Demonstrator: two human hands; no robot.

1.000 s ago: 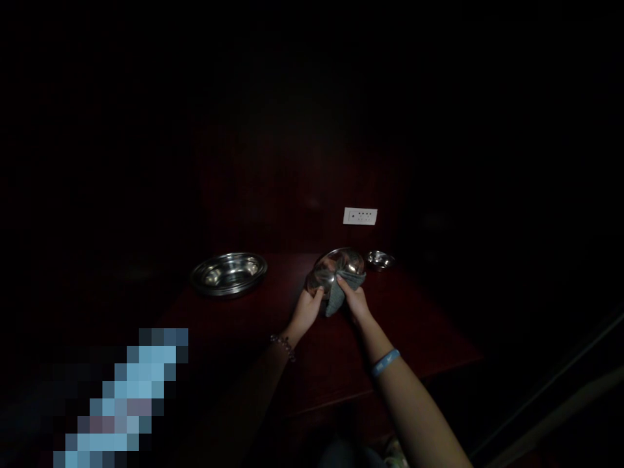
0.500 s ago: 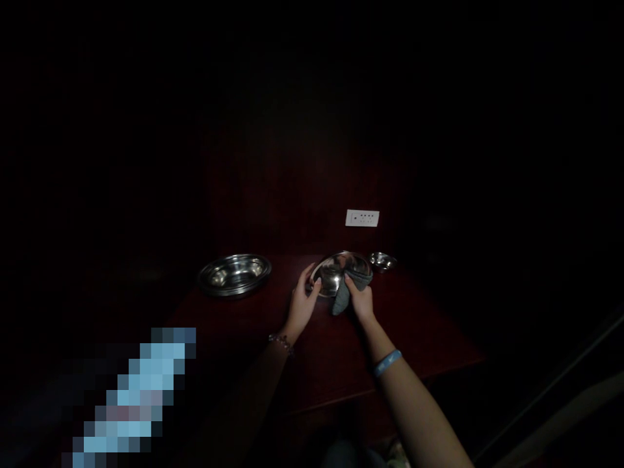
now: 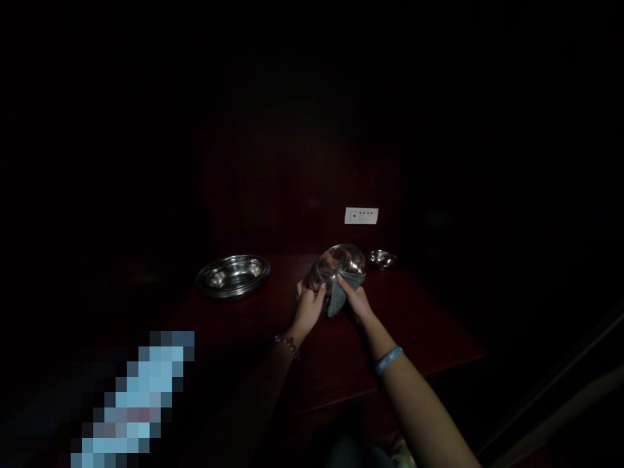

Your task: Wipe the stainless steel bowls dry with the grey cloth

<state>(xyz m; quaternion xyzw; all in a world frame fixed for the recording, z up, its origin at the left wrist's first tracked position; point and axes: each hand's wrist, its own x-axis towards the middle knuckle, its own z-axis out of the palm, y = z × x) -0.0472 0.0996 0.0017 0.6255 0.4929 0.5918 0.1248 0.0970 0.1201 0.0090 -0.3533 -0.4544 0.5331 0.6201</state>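
A shiny metal bowl [image 3: 347, 259] is held tilted between my hands above the dark red table. My left hand [image 3: 310, 305] grips its near left side, thumb on the inner face and fingers around the outside. In my right hand [image 3: 355, 299] is a grey-green cloth [image 3: 336, 301], pinched against the bowl's near right rim with the thumb on top. One end of the cloth hangs down between my hands. The fingers beneath the bowl are hidden.
On the table [image 3: 409, 325], shallow metal basins [image 3: 234, 276], seemingly stacked, stand to the left. A small metal bowl [image 3: 382, 260] sits at the back right. A white socket panel [image 3: 361, 216] is on the wall behind. The surroundings are very dark.
The bowl has turned and tipped more steeply, shifting slightly left. My left hand has moved further under its near side; my right hand and the cloth have moved slightly left.
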